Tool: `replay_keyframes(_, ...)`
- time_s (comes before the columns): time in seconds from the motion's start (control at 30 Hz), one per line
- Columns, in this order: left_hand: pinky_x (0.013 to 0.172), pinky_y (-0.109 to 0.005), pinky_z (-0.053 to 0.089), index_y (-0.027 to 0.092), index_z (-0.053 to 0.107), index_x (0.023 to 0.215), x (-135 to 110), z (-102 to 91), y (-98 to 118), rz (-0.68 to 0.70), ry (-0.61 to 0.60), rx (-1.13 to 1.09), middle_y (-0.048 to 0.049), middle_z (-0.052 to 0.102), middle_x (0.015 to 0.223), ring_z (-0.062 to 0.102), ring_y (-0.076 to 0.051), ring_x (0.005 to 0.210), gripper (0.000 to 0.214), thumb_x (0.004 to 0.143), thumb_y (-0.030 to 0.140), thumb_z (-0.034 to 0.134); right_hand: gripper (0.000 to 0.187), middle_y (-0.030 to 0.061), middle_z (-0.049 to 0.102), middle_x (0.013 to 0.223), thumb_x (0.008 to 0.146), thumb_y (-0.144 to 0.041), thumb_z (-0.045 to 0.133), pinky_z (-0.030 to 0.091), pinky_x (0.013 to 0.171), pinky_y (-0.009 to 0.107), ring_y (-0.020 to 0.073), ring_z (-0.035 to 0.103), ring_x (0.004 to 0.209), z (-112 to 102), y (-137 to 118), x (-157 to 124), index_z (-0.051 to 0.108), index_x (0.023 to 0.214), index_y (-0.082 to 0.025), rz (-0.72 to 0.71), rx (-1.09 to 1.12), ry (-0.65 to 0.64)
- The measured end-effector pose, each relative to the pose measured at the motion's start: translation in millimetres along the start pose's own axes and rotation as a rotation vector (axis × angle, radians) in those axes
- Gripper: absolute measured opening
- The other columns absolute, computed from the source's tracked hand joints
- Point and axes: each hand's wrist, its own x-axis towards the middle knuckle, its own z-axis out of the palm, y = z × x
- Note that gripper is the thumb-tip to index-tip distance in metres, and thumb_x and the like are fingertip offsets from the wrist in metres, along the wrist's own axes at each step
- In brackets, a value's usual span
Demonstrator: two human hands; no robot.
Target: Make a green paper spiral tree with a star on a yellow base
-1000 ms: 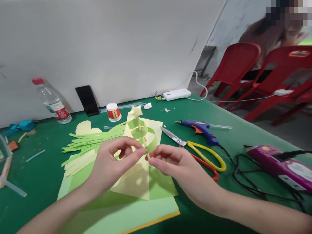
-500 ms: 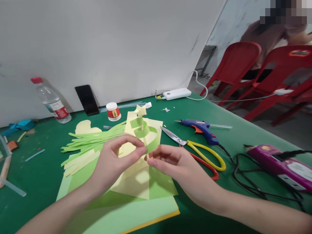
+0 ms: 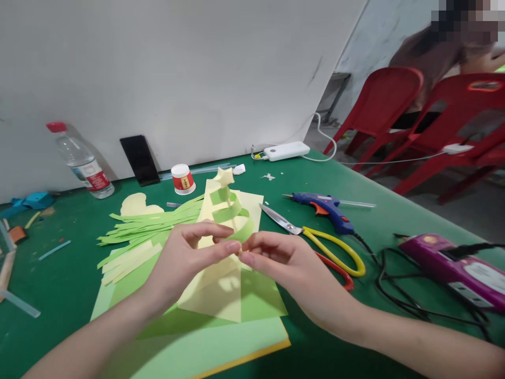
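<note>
Between my hands stands a thin pale stick (image 3: 233, 222) wound with a green paper strip (image 3: 228, 213) in a loose spiral. A pale yellow paper star (image 3: 225, 177) tops it. My left hand (image 3: 191, 258) pinches the lower part of this paper spiral between thumb and forefinger. From the other side, my right hand (image 3: 286, 260) is closed on its bottom end, its fingertips close to the left thumb. Fingers hide where the strip meets the stick there. Pale yellow paper (image 3: 216, 301) and green sheets (image 3: 264, 295) lie beneath.
Scissors (image 3: 335, 247), a blue glue gun (image 3: 323, 205) and a purple power strip (image 3: 461, 268) with black cable lie right. Cut green strips (image 3: 153, 229) are left. Behind stand a paper cup (image 3: 183, 180), phone (image 3: 140, 160) and bottle (image 3: 84, 163). A person sits beyond red chairs (image 3: 390, 105).
The spiral and star have shifted slightly left, and the loops sit a little differently. My fingertips have drawn closer together at its lower end.
</note>
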Motion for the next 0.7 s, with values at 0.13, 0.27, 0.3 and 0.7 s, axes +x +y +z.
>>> replay_keyframes(0.13, 0.055, -0.021, 0.041, 0.023, 0.066, 0.064, 1.9, -0.9, 0.3, -0.057, -0.028, -0.106, 0.0033, 0.059, 0.064, 0.052, -0.009, 0.06, 0.011, 0.065, 0.03, 0.074, 0.015, -0.0025, 0.049, 0.061, 0.069, -0.029, 0.068, 0.032, 0.052, 0.019, 0.0072, 0.041, 0.058, -0.4, 0.2, 1.2, 0.06, 0.069, -0.016, -0.006, -0.013, 0.021)
replay_keyframes(0.27, 0.053, -0.021, 0.039, 0.02, 0.061, 0.06, 2.6, 1.5, 1.5, -0.104, -0.093, -0.092, 0.0027, 0.058, 0.065, 0.05, -0.009, 0.058, 0.017, 0.064, 0.03, 0.074, 0.018, -0.0032, 0.047, 0.057, 0.067, -0.029, 0.07, 0.029, 0.049, 0.019, 0.0065, 0.038, 0.055, 0.1, -0.3, 1.8, 0.059, 0.064, -0.015, -0.018, -0.002, 0.007)
replay_keyframes(0.3, 0.053, -0.021, 0.038, 0.02, 0.062, 0.062, 2.7, 2.1, 1.4, -0.107, -0.098, -0.078, 0.0026, 0.058, 0.066, 0.051, -0.01, 0.059, 0.016, 0.063, 0.03, 0.075, 0.019, -0.0028, 0.047, 0.058, 0.067, -0.03, 0.069, 0.029, 0.049, 0.019, 0.0067, 0.039, 0.056, 0.1, -0.3, 1.7, 0.059, 0.065, -0.015, -0.019, -0.01, 0.004)
replay_keyframes(0.7, 0.067, -0.027, 0.043, 0.027, 0.07, 0.062, 0.8, -0.3, -1.6, -0.035, -0.083, 0.121, 0.0006, 0.065, 0.086, 0.059, -0.015, 0.077, 0.011, 0.069, 0.035, 0.07, 0.022, -0.003, 0.045, 0.059, 0.069, -0.037, 0.067, 0.032, 0.051, 0.02, 0.0074, 0.039, 0.056, -7.9, 5.9, -2.8, 0.059, 0.073, -0.017, -0.001, -0.105, 0.02)
